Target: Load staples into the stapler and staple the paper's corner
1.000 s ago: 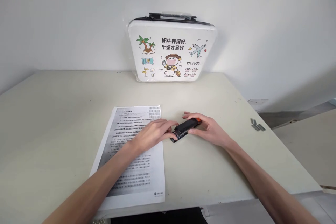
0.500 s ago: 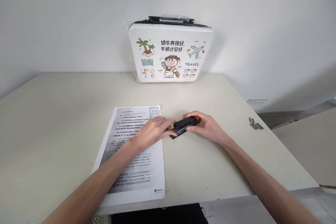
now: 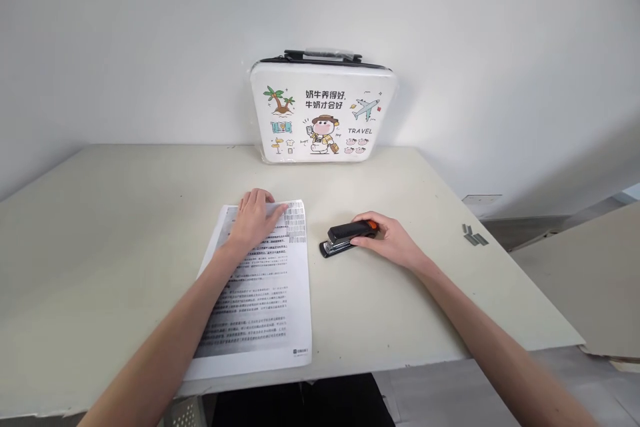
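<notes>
My right hand (image 3: pixel 387 238) is wrapped round the back end of a black stapler (image 3: pixel 347 233) with an orange patch, its front pointing left and its jaw apart, with nothing visible between. The stapler rests on the table to the right of a printed paper (image 3: pixel 260 300); a single sheet or a stack, I cannot tell. My left hand (image 3: pixel 255 217) lies over the paper's top edge, fingers stretched forward and thumb spread towards the barcode-like block at the top right corner. It covers part of the upper text.
A white case (image 3: pixel 325 113) with cartoon pictures and a black handle stands against the wall at the back of the pale table (image 3: pixel 125 247). Several grey staple strips (image 3: pixel 474 236) lie near the right edge. A socket plate (image 3: pixel 481 199) is on the wall.
My left hand has left the stapler's front and moved left onto the paper's top edge. The right hand keeps its hold on the stapler. The view has shifted slightly.
</notes>
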The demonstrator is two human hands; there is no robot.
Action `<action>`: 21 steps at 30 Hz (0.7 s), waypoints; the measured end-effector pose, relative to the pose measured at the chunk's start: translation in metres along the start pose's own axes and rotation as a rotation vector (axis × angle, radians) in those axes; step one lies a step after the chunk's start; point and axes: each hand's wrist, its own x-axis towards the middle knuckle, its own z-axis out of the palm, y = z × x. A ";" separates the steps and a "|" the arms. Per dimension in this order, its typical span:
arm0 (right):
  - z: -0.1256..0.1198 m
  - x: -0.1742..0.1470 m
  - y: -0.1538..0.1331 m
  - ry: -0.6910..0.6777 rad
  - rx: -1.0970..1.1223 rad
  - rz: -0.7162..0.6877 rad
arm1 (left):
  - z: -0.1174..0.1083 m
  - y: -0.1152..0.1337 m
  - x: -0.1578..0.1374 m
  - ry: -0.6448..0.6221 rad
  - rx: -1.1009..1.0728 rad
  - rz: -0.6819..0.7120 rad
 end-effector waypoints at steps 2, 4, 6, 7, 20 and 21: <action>0.000 0.000 0.001 0.000 -0.004 -0.008 | -0.001 0.003 0.000 -0.020 -0.110 -0.074; 0.000 0.000 0.001 -0.001 -0.008 -0.016 | -0.003 0.007 -0.001 -0.042 -0.214 -0.146; 0.000 0.000 0.002 0.000 -0.013 -0.019 | -0.003 0.012 -0.002 -0.066 -0.288 -0.188; 0.000 0.000 0.002 0.002 -0.015 -0.018 | -0.003 0.016 -0.003 -0.079 -0.310 -0.195; 0.000 -0.001 0.001 0.019 -0.059 -0.049 | 0.016 0.050 -0.008 -0.043 -0.198 -0.138; 0.000 -0.001 0.001 0.020 -0.063 -0.053 | 0.018 0.052 -0.008 -0.039 -0.189 -0.143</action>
